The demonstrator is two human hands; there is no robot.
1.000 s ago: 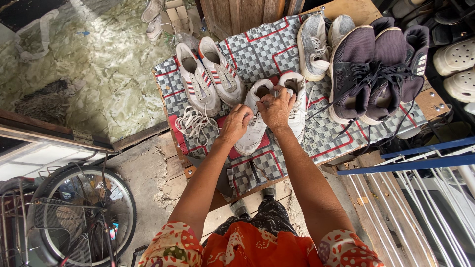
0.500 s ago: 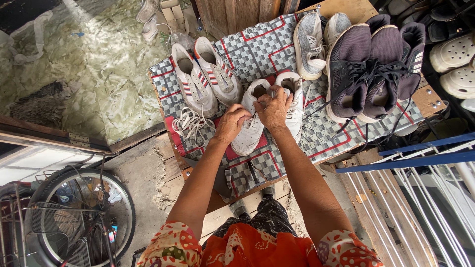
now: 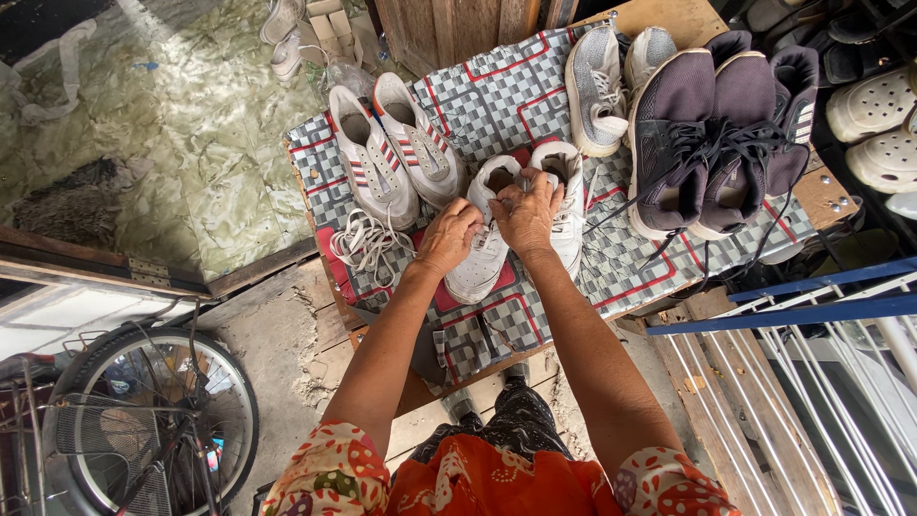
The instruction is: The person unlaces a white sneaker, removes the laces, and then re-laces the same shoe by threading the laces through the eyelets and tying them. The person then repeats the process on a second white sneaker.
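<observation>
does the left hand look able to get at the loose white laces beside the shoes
Probably yes: the left hand rests on the white shoe, and the loose laces lie uncovered on the checked cloth just to its left.

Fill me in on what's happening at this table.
A person stands over a table covered with a grey checked cloth with red lines, both hands on a pair of white sneakers in the middle. The left hand and right hand are bunched at the shoes' openings, seemingly working the laces. A loose heap of white laces lies to the left, with other sneakers around.
</observation>
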